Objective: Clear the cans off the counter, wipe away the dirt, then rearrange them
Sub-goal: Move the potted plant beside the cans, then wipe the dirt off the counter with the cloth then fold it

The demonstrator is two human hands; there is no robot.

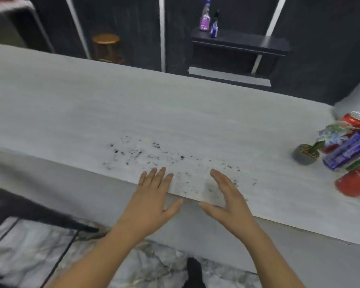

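Head view of a long, pale grey surface point(175, 113) running from the left edge to the right edge of the frame. Both hands hover at its near edge, palms down, fingers straight and spread, holding nothing. The left hand point(152, 196) lies over the edge with its fingertips above the surface; the right hand point(227, 196) lies just beside it, thumbs pointing toward each other with a gap between them. Whether the palms touch the surface cannot be told.

A scatter of dark dirt specks point(158, 154) spreads across the surface just beyond the fingertips, from left of the left hand to right of the right hand.

The cans are grouped at the far right of the surface, well apart from the hands: a red can point(355, 121) farthest back, a blue can point(347, 150) in the middle, and a second red can point(355, 181) nearest the viewer; a glimpse of green shows between the blue can and the near red one. Just beside them, to the left, stands a small grey pot holding a plant point(312, 150) with pale blue-green leaves.

Beyond the surface, a dark shelf point(247, 43) carries a purple spray bottle point(205, 19) and a smaller blue bottle point(214, 28). A round wooden stool point(106, 44) stands farther left. Marbled floor tiles point(29, 246) show below the near edge.
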